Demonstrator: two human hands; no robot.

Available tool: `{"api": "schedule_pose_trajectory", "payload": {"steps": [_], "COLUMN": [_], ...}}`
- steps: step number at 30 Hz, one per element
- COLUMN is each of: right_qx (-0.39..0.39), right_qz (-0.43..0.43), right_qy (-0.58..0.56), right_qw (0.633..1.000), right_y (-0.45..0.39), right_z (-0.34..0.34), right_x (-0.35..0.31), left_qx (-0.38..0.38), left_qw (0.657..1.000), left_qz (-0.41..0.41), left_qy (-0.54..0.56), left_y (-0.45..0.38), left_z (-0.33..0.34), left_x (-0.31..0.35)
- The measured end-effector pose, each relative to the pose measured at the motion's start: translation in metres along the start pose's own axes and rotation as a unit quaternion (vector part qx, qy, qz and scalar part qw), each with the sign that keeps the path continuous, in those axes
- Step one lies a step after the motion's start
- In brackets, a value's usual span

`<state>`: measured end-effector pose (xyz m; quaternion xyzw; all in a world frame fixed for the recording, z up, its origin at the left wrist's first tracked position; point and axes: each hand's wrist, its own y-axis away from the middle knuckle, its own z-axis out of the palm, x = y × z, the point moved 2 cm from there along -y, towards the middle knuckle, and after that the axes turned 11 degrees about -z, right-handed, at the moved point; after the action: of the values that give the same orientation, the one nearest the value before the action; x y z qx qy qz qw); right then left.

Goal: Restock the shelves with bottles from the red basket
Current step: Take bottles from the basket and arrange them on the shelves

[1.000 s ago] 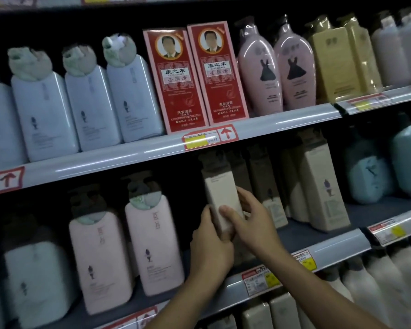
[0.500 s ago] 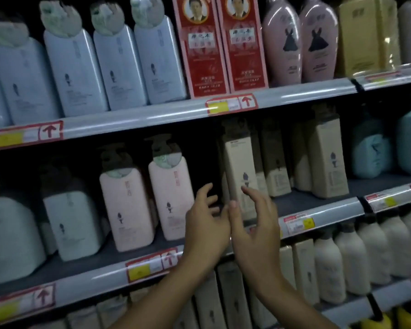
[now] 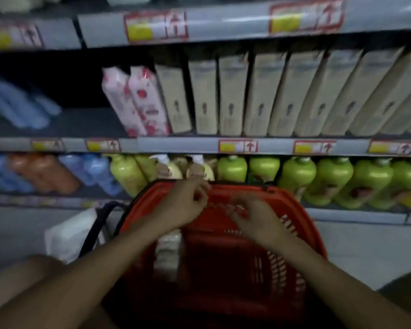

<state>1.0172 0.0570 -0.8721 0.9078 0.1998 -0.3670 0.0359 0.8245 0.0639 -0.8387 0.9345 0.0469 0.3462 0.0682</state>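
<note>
Grey metal shop shelves (image 3: 199, 146) fill the background, their front rails carrying red-and-yellow price tags (image 3: 237, 146). On the upper shelf stands a row of flat, cream-coloured rectangular bottles (image 3: 259, 96), leaning slightly, with two pink patterned packs (image 3: 138, 100) to their left. Below them sit rounded, glossy green bottles (image 3: 330, 179); blurred blue and orange bottles (image 3: 45, 173) lie further left. On the pale floor in front stands the red basket (image 3: 294, 233), plastic with slotted walls and a black handle (image 3: 97, 224) folded down to its left. A pale bottle (image 3: 169, 252) lies inside, by the left wall. Both hands hover above the basket's far rim: the left hand (image 3: 183, 205) and the right hand (image 3: 259, 219) have loosely curled fingers and hold nothing.
</note>
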Motion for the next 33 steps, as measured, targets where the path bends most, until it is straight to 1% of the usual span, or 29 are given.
{"api": "schedule_pose_trajectory", "payload": {"steps": [1,3,4,6,8,10,13,16,18,19,22,24,25,27,29,30,31,33], "right_qx": [-0.064,-0.15,-0.182,-0.231,-0.245,-0.254,-0.281,-0.283,-0.293,-0.281,-0.204,-0.158,-0.137,-0.075,-0.014,0.02,0.055,0.109], "right_qz": [0.023,0.048,0.051,0.038,0.018,-0.003,-0.005,0.006,0.003,-0.005,-0.031,-0.013,0.004,0.033,0.054,0.062,0.068,0.07], "right_qy": [0.005,0.015,0.012,-0.016,-0.06,-0.074,-0.107,-0.13,-0.129,-0.126,-0.14,-0.153,-0.149,-0.142,-0.135,-0.133,-0.137,-0.144], "right_qw": [0.998,0.987,0.982,0.972,0.967,0.964,0.954,0.95,0.947,0.951,0.968,0.976,0.979,0.987,0.989,0.989,0.987,0.981], "right_y": [0.005,0.01,0.008,0.0,-0.014,-0.028,-0.033,-0.037,-0.039,-0.039,-0.028,-0.021,-0.019,-0.017,-0.011,-0.006,-0.001,0.01], "right_z": [0.029,0.08,0.103,0.142,0.169,0.188,0.209,0.215,0.217,0.218,0.213,0.2,0.186,0.152,0.112,0.092,0.072,0.037], "right_x": [0.007,0.017,0.022,0.025,0.028,0.036,0.046,0.042,0.038,0.038,0.035,0.037,0.035,0.03,0.025,0.021,0.016,0.005], "left_qx": [-0.028,-0.074,-0.112,-0.191,-0.203,-0.201,-0.222,-0.238,-0.238,-0.224,-0.162,-0.099,-0.056,0.043,0.118,0.132,0.126,0.06], "left_qw": [0.998,0.982,0.968,0.939,0.929,0.921,0.908,0.905,0.912,0.92,0.945,0.963,0.975,0.991,0.986,0.981,0.977,0.972], "left_qz": [-0.051,-0.133,-0.161,-0.183,-0.182,-0.186,-0.182,-0.152,-0.148,-0.145,-0.136,-0.13,-0.121,-0.113,-0.103,-0.09,-0.073,-0.029], "left_qy": [-0.036,-0.111,-0.156,-0.222,-0.251,-0.276,-0.305,-0.318,-0.298,-0.286,-0.248,-0.212,-0.177,-0.06,0.062,0.109,0.154,0.223], "left_y": [0.007,0.018,0.019,0.015,0.004,-0.01,-0.018,-0.013,-0.011,-0.011,-0.008,-0.007,-0.007,-0.006,0.0,0.007,0.015,0.037], "left_z": [0.008,0.015,0.019,0.029,0.037,0.045,0.055,0.058,0.052,0.048,0.035,0.029,0.027,0.023,0.019,0.018,0.018,0.023], "left_x": [-0.033,-0.08,-0.096,-0.11,-0.11,-0.108,-0.104,-0.101,-0.095,-0.091,-0.077,-0.07,-0.067,-0.063,-0.056,-0.051,-0.044,-0.026]}}
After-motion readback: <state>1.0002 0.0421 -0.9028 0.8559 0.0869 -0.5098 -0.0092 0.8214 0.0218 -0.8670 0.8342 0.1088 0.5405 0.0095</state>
